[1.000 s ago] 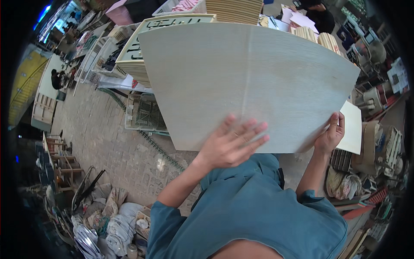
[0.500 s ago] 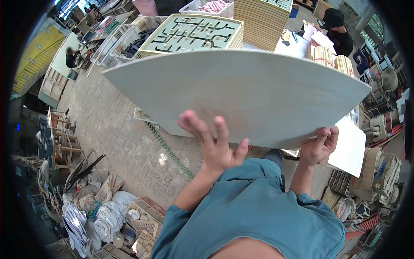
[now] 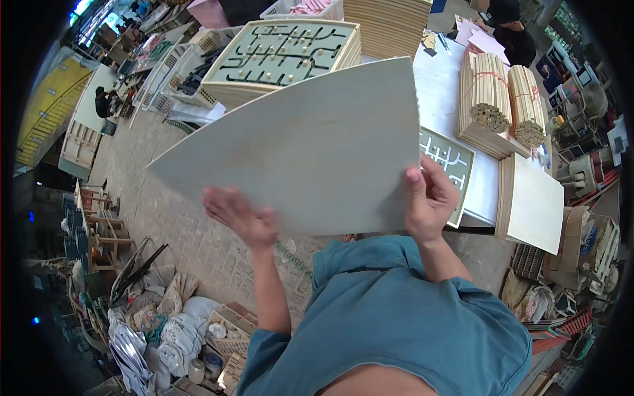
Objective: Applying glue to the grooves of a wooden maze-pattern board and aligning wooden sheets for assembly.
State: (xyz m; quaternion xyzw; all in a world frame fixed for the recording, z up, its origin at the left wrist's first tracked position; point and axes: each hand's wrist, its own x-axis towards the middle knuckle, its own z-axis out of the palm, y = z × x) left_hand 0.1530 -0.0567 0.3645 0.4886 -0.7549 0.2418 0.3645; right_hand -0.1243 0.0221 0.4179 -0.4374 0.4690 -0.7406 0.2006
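Observation:
A thin, pale wooden board [image 3: 310,145] is held up tilted in front of me. My right hand [image 3: 432,201] grips its right edge, thumb on the near face and fingers around the edge. My left hand [image 3: 239,216] is at the board's lower left with fingers stretched out, slightly blurred; whether it touches the face I cannot tell. Behind the board's right edge, a green panel with white grooves [image 3: 456,158] lies partly hidden on the table. Beyond the board sits a stack of wood-framed panels with dark grooves [image 3: 284,53].
Bundled wooden strips [image 3: 490,92] lie on the white-topped table [image 3: 439,82]. A stack of pale boards [image 3: 535,198] stands at its near right corner. Another person [image 3: 508,30] works at the far right. Sacks [image 3: 175,330] and crates fill the floor at lower left; a cardboard box [image 3: 564,237] is at right.
The board has swung and shifted left, its right edge now nearer the middle. My right hand has moved left with it, and my left hand has moved left. More of the table shows.

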